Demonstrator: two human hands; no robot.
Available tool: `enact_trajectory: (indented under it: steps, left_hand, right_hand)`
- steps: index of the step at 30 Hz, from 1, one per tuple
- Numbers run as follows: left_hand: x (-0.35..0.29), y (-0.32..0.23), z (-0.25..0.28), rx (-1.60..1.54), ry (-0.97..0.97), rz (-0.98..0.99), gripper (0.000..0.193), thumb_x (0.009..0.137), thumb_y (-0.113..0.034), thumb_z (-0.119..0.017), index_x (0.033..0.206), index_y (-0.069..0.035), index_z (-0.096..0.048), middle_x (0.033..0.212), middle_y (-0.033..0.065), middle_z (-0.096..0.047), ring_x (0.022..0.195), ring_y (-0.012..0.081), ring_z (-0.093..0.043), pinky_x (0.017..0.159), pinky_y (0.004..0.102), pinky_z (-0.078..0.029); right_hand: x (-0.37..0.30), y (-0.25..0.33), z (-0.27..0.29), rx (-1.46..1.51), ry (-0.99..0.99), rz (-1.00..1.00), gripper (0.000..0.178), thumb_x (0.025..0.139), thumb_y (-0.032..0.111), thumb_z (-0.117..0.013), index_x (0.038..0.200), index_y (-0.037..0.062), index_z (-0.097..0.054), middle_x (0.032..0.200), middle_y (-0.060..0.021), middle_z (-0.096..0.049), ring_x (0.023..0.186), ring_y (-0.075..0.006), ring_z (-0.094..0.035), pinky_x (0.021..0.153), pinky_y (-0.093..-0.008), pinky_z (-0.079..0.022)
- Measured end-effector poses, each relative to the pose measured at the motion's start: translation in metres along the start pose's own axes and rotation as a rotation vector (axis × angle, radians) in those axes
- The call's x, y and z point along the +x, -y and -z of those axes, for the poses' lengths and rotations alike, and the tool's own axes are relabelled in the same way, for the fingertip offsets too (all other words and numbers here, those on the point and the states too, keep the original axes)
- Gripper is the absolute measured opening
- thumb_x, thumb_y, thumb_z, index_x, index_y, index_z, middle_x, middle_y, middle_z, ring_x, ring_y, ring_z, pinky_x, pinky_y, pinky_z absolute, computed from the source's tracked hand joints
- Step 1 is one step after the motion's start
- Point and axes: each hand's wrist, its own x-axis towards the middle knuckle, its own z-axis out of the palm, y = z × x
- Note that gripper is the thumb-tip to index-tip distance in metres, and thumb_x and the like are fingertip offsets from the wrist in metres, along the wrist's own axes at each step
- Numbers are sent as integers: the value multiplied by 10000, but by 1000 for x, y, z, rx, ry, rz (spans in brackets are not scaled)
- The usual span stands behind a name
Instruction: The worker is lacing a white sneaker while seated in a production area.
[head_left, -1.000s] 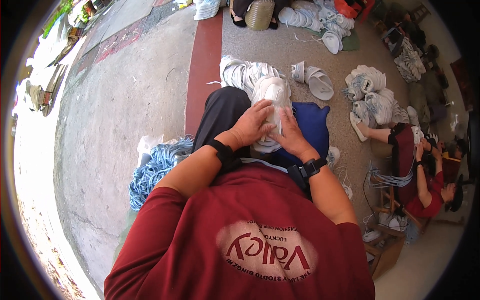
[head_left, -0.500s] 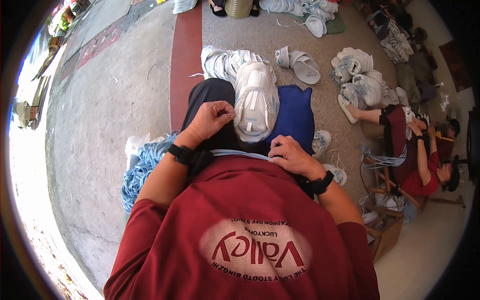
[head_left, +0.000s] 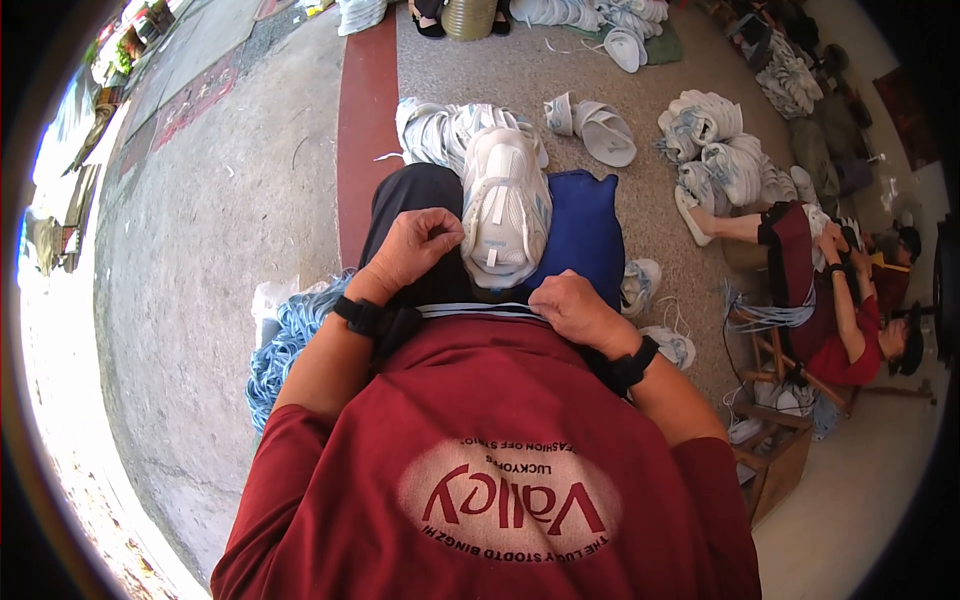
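Observation:
A white and pale grey shoe upper (head_left: 503, 215) rests over my lap, its rounded end toward me and light blue trim along its sides. My left hand (head_left: 415, 250) is closed in a pinch at the upper's left edge; whatever is between the fingertips is too small to make out. Across my waist lies a thin band of light blue and white shoelaces (head_left: 470, 310). At the right end of this band, my right hand (head_left: 580, 312) has its fingers curled closed on the laces, the fingertips partly hidden.
A blue cloth (head_left: 582, 235) covers my right thigh. Stacked shoe uppers (head_left: 440, 130) lie beyond my knees. By my left hip hangs a bundle of blue laces (head_left: 290, 345). More uppers (head_left: 705, 125) and a seated person (head_left: 840, 330) are on the right, near a wooden stool (head_left: 775, 465).
My right hand has shifted slightly left along the lace band, and more white shows in the band. My left hand keeps its pinch beside the upper. The view has moved a little.

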Motion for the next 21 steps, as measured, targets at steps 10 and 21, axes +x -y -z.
enact_trajectory:
  steps: [10,21]
  left_hand:
    - [-3,-48,-7,-298,242,33,279,840,-179,-651,1023,17,-574,876,16,-604,804,90,-556,758,237,-459]
    - [-7,-60,48,-294,-333,-9,147,872,-172,-602,779,-59,-605,580,-92,-434,493,4,-324,444,183,-235]
  right_hand:
    - [17,45,87,702,-72,-300,123,872,79,-511,781,6,-547,634,18,-539,539,-68,-434,503,-226,-364]
    - [41,34,139,365,-20,-146,121,805,108,-618,782,-10,-635,605,-20,-547,562,-82,-459,536,-243,-382]
